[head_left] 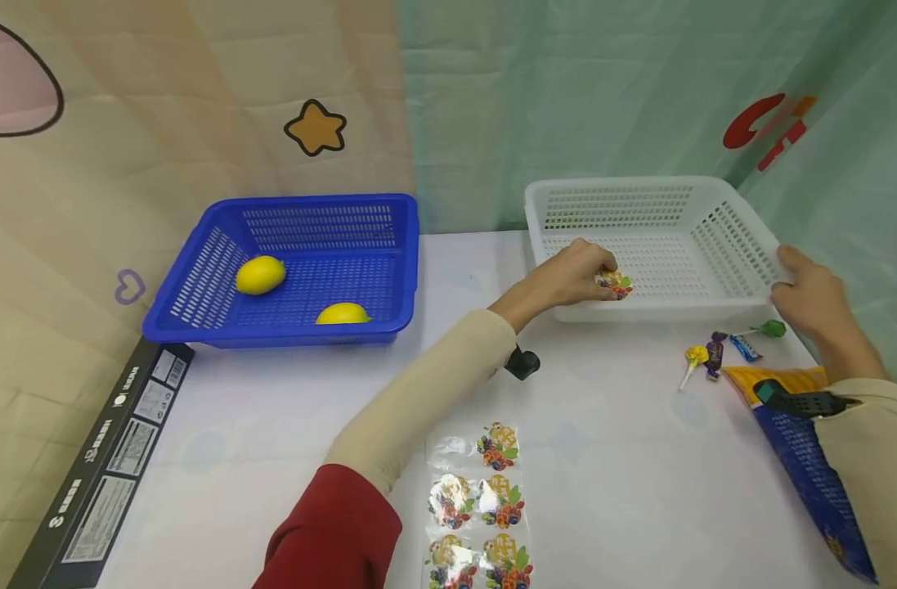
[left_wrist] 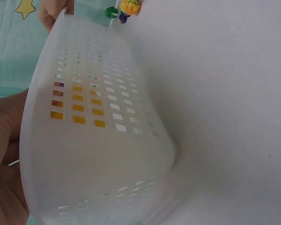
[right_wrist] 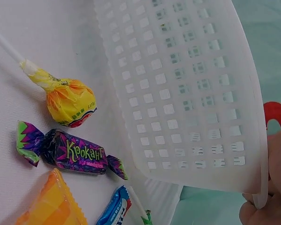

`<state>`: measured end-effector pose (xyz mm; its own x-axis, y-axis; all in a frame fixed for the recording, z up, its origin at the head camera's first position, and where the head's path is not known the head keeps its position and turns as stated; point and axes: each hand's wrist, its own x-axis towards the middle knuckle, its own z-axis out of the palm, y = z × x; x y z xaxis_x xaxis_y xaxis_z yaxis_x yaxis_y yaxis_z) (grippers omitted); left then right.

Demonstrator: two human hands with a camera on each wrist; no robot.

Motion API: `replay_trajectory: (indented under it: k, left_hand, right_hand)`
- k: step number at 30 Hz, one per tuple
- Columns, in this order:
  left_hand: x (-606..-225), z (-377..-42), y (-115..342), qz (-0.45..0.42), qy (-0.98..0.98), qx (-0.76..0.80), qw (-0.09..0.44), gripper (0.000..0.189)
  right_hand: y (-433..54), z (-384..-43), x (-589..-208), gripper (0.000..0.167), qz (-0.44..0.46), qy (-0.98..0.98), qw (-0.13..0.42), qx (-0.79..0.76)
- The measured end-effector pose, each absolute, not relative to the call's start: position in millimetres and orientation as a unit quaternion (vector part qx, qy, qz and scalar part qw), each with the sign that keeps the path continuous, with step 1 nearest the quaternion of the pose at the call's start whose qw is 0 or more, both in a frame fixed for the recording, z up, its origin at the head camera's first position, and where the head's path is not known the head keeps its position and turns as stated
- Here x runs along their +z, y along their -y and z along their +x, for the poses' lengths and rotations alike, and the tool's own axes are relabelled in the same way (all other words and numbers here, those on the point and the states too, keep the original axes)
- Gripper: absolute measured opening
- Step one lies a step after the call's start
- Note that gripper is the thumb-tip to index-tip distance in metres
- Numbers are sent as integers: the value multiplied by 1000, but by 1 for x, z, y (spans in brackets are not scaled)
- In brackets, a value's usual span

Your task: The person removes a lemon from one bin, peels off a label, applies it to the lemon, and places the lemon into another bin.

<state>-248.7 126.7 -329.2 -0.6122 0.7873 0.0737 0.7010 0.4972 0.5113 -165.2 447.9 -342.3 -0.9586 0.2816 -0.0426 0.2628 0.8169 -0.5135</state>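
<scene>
A white perforated basket (head_left: 661,310) stands at the back right of the table. My left hand (head_left: 575,274) reaches over its front left rim and pinches a colourful fruit-print sticker (head_left: 620,285) just inside. In the left wrist view, the basket's wall hides part of that hand, and orange shows through the holes. At the basket's right rim, my right hand (head_left: 814,296) grips the edge with thumb and fingers. A sheet of matching fruit stickers (head_left: 501,499) lies in front, with a blank spot at its top left.
Beside the white basket lie a yellow lollipop (right_wrist: 72,103), a purple wrapped candy (right_wrist: 79,152), a blue wrapped candy (right_wrist: 114,206) and a green lollipop (head_left: 770,328). A blue-and-yellow bag (head_left: 794,442) is under my right forearm. A blue basket (head_left: 271,336) with two lemons (head_left: 260,275) stands left, near a black box (head_left: 124,442).
</scene>
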Motion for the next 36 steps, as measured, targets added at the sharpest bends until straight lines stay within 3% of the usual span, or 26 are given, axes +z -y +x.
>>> replay_trajectory:
  k: [1, 2, 5, 7, 13, 20, 28, 36]
  left_hand:
    - [-329, -251, -129, 437, -863, 237, 90, 14]
    - [-329, -252, -131, 438, -866, 224, 94, 15]
    - [-331, -257, -134, 434, -874, 193, 106, 41]
    - [-333, -259, -135, 426, -882, 171, 106, 45]
    - [-337, -261, -138, 393, -907, 111, 107, 12]
    - [-336, -261, -136, 384, -914, 71, 112, 21]
    - [-323, -267, -124, 386, -912, 61, 121, 58]
    - [-303, -253, -97, 412, -901, 91, 106, 55]
  right_hand:
    - [-447, -165, -342, 67, -146, 952, 19, 269]
    - [-446, -165, -342, 67, -147, 952, 22, 268]
    - [-442, -166, -343, 67, -150, 950, 24, 272]
    - [-441, -167, -344, 66, -149, 949, 25, 277]
    - [-437, -169, -346, 65, -156, 943, 21, 292]
    - [-434, -169, -348, 66, -160, 941, 19, 298]
    - [-438, -169, -344, 64, -161, 944, 20, 289]
    - [-442, -166, -344, 65, -165, 944, 17, 285]
